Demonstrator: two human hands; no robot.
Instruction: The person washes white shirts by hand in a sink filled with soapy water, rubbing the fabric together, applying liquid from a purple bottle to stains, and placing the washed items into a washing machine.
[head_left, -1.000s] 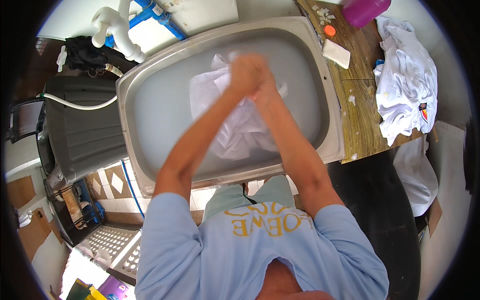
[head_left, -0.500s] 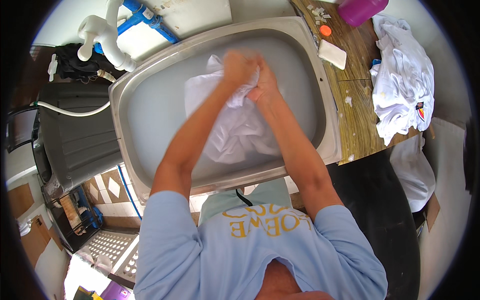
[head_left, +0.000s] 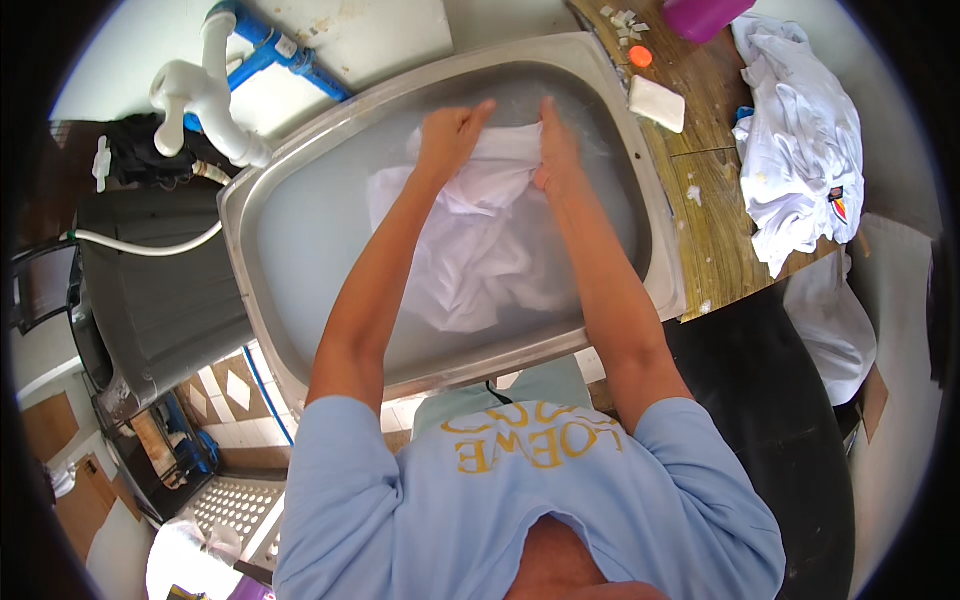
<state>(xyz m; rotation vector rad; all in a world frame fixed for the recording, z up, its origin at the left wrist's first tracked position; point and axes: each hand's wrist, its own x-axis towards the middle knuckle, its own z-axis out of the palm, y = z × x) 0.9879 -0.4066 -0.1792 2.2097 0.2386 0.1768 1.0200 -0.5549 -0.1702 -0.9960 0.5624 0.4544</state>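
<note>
White cloth (head_left: 470, 265) in the cloudy water of the metal sink basin (head_left: 664, 250), centre of frame, both hands at its upper end.
Long axis runs roughly upright in frame, narrow gathered end pointing to the top, loose folds fanning toward lower centre. Left hand (head_left: 453, 138) curled at the cloth's upper left; cannot tell if it grips. Right hand (head_left: 557, 152) blurred, open, fingers straight toward the top, palm side touching the cloth's upper right. Soap bar (head_left: 657, 104) on worktop (head_left: 708, 225), upper right.
</note>
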